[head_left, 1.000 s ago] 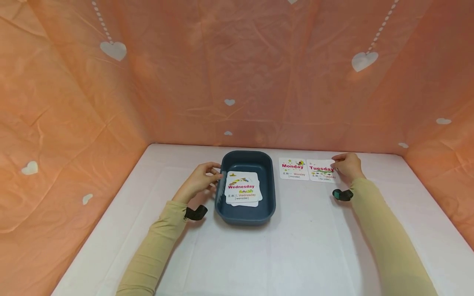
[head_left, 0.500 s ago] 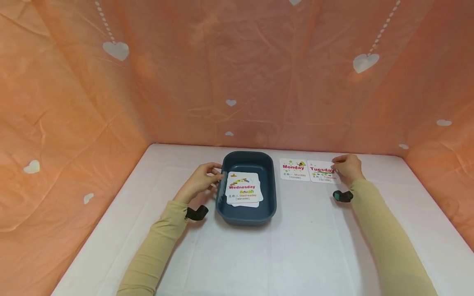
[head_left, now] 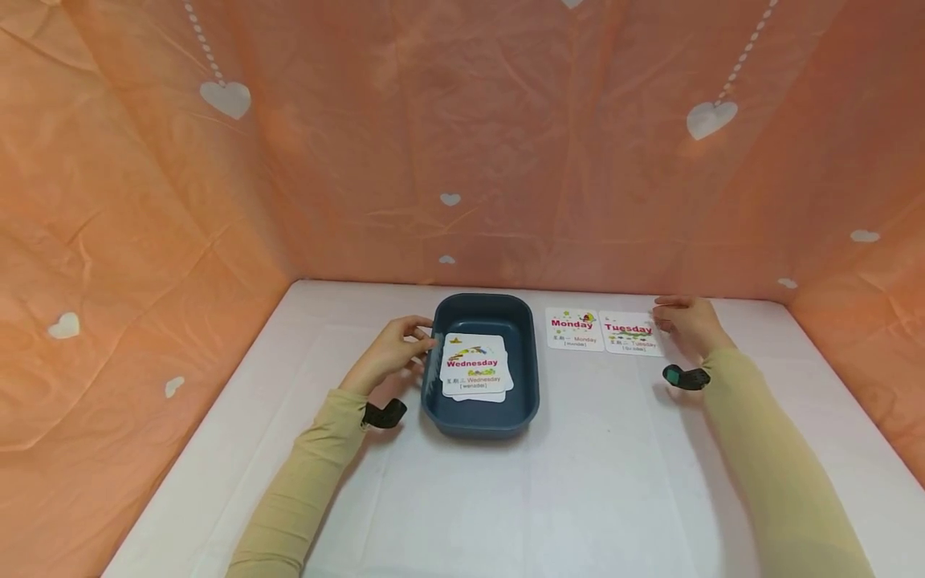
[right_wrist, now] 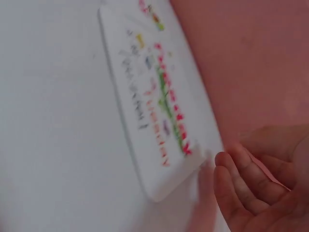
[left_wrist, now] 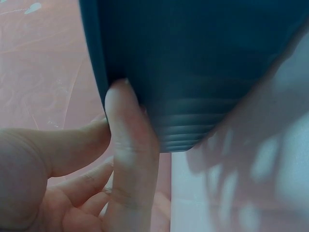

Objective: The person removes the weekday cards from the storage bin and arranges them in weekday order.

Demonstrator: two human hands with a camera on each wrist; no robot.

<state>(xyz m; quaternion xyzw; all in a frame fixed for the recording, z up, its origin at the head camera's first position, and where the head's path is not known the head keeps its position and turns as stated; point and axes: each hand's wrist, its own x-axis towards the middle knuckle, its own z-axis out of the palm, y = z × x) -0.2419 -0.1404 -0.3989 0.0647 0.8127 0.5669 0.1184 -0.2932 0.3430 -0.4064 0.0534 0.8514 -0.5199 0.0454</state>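
My left hand (head_left: 393, 353) grips the left rim of a dark blue, deep rectangular tray (head_left: 482, 421). The left wrist view shows one finger (left_wrist: 129, 140) pressed along the tray's outer wall (left_wrist: 188, 63) and another digit at the rim. Inside the tray lies a small stack of white cards, a Wednesday card (head_left: 473, 365) on top. To the tray's right, a Monday card (head_left: 574, 330) and a Tuesday card (head_left: 630, 334) lie side by side, face up. Just off the Tuesday card's right edge is my right hand (head_left: 690, 323), its fingers loosely bent and holding nothing.
A white cloth covers the table (head_left: 462, 506). Orange fabric (head_left: 520, 144) with white hearts closes off the back and both sides, right behind the cards. Black wrist devices (head_left: 686, 377) sit at both sleeves.
My right hand has let go of the Tuesday card and moved slightly right, its fingers loosening. The left hand, tray and cards stay in place.
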